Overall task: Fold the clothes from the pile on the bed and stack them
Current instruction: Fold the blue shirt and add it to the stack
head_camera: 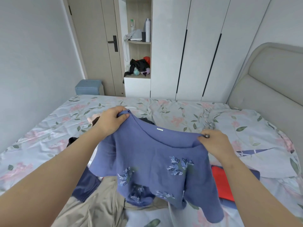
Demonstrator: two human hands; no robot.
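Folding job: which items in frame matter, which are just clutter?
Job: blue top, gripped by left hand and right hand; beige garment, red garment, navy garment, all on the bed.
Lying about: blue box, shelf bottle, door, wardrobe.

Top (155,161) above clothes pile (91,207) on bed (180,112), lower centre.
L hand (111,119) at top's upper-left edge, R hand (214,141) at its right edge; headboard (270,82) far right; wardrobe (205,46) behind bed, upper centre; door (98,46) upper left w/ box (89,87) below it.
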